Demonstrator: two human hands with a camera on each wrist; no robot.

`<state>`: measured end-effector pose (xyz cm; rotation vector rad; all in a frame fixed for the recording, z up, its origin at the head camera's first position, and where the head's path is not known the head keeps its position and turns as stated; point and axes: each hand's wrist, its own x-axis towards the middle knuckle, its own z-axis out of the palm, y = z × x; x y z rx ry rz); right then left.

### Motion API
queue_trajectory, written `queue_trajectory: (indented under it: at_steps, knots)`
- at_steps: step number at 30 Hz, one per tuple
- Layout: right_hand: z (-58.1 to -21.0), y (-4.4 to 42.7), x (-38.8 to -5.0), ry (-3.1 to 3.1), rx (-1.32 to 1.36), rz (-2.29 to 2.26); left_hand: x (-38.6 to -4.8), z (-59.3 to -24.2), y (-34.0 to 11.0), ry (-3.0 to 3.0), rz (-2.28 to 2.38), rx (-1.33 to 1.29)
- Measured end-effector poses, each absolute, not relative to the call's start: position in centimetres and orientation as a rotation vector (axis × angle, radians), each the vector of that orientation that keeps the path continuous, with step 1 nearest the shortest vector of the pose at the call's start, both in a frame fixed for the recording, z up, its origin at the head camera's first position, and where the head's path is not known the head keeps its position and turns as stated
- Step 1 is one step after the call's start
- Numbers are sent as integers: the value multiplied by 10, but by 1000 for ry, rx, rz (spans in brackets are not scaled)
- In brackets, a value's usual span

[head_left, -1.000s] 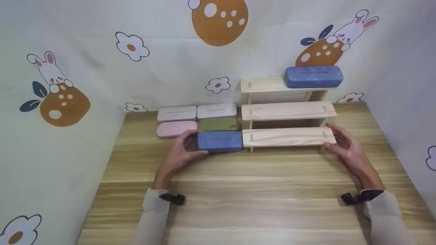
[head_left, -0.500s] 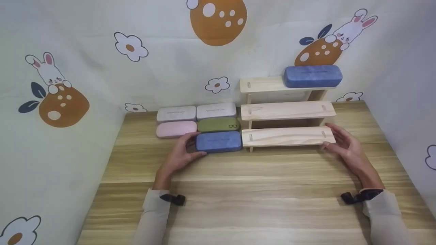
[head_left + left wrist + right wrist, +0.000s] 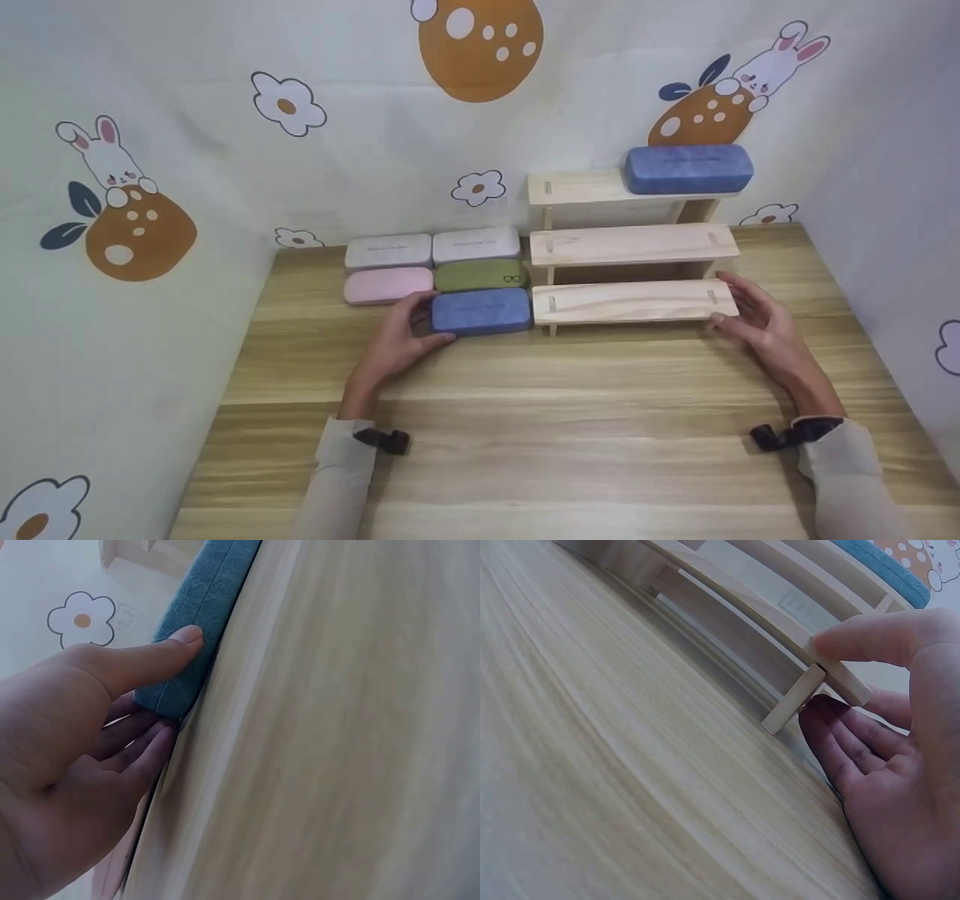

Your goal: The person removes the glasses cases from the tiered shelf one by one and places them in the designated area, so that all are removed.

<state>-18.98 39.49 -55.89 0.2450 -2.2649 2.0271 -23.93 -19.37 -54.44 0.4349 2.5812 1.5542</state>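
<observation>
In the head view my left hand (image 3: pixel 395 335) holds the left end of a blue glasses case (image 3: pixel 481 311) on the table. Its thumb lies along the front side of that case (image 3: pixel 196 622) in the left wrist view, with fingers at the end and behind. My right hand (image 3: pixel 772 341) grips the right end of a three-tier wooden shelf rack (image 3: pixel 634 301) at the lowest board. The right wrist view shows its thumb on the board's front edge and fingers beside the leg (image 3: pixel 793 699). A second blue glasses case (image 3: pixel 690 169) lies on the top tier's right half.
Behind the held case are a green case (image 3: pixel 476 276) with a glasses print, a pink case (image 3: pixel 390 286) and two pale cases (image 3: pixel 388 250) (image 3: pixel 477 244), packed close together. The patterned wall (image 3: pixel 375 150) stands right behind the cases and rack on the wooden table (image 3: pixel 570 435).
The held blue case and my left hand have shifted very slightly left. My right hand stays at the rack's end, and the other cases have not moved.
</observation>
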Motion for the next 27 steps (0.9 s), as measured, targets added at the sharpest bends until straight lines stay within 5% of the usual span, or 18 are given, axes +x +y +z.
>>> queue_trajectory:
  at_steps: [27]
  knots:
    - [-558, 394, -188, -2324, 213, 1971, -239, -540, -198, 2556, 1506, 501]
